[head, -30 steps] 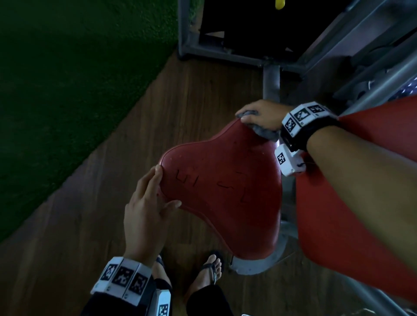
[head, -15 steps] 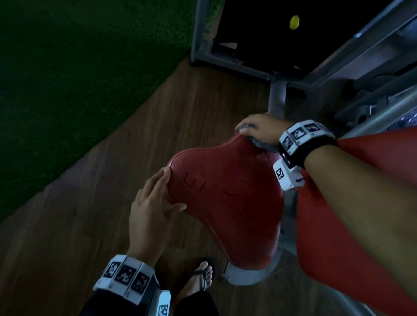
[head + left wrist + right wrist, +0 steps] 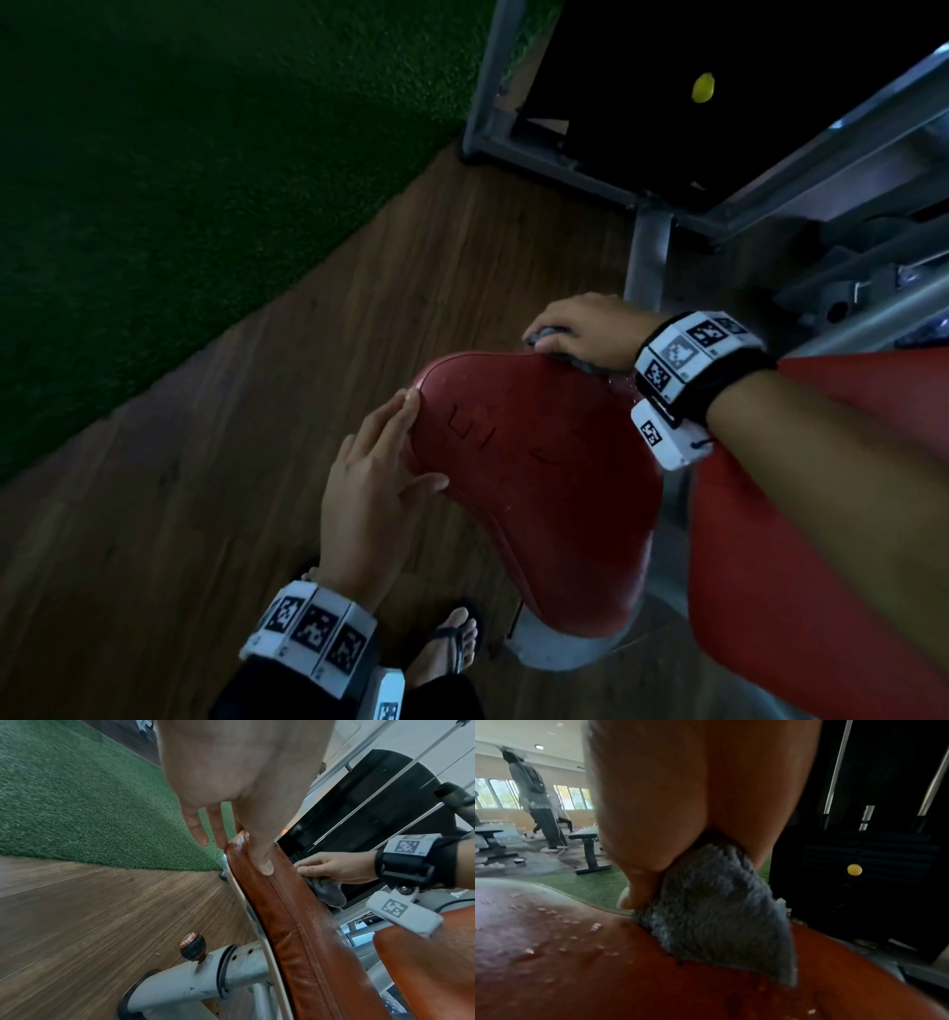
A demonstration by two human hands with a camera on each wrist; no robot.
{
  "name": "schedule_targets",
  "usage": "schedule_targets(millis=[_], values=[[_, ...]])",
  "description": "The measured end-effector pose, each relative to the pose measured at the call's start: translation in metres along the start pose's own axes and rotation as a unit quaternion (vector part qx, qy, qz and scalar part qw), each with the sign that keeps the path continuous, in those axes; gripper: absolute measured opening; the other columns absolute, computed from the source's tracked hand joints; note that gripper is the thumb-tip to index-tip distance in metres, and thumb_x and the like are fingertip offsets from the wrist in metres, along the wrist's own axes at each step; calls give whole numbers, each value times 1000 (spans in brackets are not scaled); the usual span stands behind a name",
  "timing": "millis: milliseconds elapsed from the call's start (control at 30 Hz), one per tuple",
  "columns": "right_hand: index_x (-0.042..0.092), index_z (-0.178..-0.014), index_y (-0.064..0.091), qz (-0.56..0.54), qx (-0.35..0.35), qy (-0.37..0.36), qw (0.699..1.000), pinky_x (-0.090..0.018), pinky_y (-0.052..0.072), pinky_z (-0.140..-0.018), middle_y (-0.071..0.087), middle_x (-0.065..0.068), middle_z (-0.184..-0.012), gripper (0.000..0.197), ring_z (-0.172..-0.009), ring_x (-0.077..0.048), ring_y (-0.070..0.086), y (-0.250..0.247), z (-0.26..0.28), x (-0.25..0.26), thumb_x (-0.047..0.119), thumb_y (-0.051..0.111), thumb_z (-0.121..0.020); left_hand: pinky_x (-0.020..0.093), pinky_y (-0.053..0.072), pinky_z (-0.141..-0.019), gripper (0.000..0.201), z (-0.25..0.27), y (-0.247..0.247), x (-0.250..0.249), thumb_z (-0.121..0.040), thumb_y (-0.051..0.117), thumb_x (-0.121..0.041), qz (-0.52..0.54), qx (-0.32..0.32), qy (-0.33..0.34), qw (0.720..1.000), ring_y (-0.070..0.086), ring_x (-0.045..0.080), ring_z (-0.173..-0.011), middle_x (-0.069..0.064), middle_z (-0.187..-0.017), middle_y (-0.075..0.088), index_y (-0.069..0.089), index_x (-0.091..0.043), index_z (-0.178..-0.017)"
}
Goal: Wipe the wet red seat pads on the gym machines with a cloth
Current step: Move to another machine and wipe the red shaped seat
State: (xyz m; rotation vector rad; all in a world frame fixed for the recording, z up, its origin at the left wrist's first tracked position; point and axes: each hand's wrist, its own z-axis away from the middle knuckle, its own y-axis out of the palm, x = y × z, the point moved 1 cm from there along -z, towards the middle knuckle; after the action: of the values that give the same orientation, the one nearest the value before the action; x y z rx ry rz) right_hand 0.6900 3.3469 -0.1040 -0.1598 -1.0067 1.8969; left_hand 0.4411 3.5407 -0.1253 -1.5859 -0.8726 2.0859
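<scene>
A red seat pad dotted with water drops sits on a grey steel post. My right hand grips a grey fluffy cloth and presses it on the pad's far corner, thumb pinching the cloth. My left hand rests against the pad's left edge with straight fingers, and its thumb lies on the pad. A second red pad stands to the right under my right forearm.
Wood floor borders green turf on the left. A black weight stack with a yellow pin and steel frame bars stand behind the seat. A seat knob sticks out below. Another person and benches are far off.
The seat has slid lower in the head view as the camera tilted. Both hands keep their places: right with the cloth on the far corner, left on the left edge.
</scene>
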Motion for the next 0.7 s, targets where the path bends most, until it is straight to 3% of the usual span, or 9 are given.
schedule_targets(millis=[133,267,333,433,600,700], values=[[33,-125,62,-7,13,-33,999,-37,38,-102,60,11,-126,30,-119,-10,51,4,0,13,40,53,-97,35,45,-95,88,-1,-1,1,-70,86,-27,-5,2,-4,1000,52,21,-121,-9,-148,46,43,-25,-147],[37,-121,64,-27,18,-2,999,-41,39,-104,61,14,-124,28,-117,-9,52,-1,-1,9,42,55,-96,30,41,-96,87,-1,-1,1,-70,86,-25,-2,4,2,1000,51,19,-123,-8,-148,47,45,-23,-147],[36,-119,66,-41,0,15,999,-37,40,-100,63,13,-122,26,-115,-10,54,1,1,13,41,55,-96,29,41,-95,88,-1,0,1,-69,87,-23,2,4,-2,1000,52,19,-123,-6,-148,47,45,-23,-147],[32,-119,67,-92,-25,21,995,-30,43,-90,66,10,-116,26,-99,-7,58,8,4,34,38,54,-97,28,41,-94,88,0,1,0,-67,88,-23,8,-6,-10,1000,53,19,-122,-6,-147,49,47,-23,-146],[34,-119,65,-108,-42,-20,993,-43,45,-100,66,6,-125,34,-118,-19,58,18,-16,81,48,49,-93,35,47,-94,87,0,-1,0,-67,89,-23,16,-13,-6,1000,55,22,-123,-4,-145,51,49,-21,-145],[30,-124,63,-92,-35,-53,994,-43,41,-101,61,4,-128,33,-120,-20,53,18,-18,100,42,49,-97,32,45,-94,86,0,-2,0,-69,87,-25,13,-7,-4,1000,53,20,-124,-6,-146,50,48,-21,-145]])
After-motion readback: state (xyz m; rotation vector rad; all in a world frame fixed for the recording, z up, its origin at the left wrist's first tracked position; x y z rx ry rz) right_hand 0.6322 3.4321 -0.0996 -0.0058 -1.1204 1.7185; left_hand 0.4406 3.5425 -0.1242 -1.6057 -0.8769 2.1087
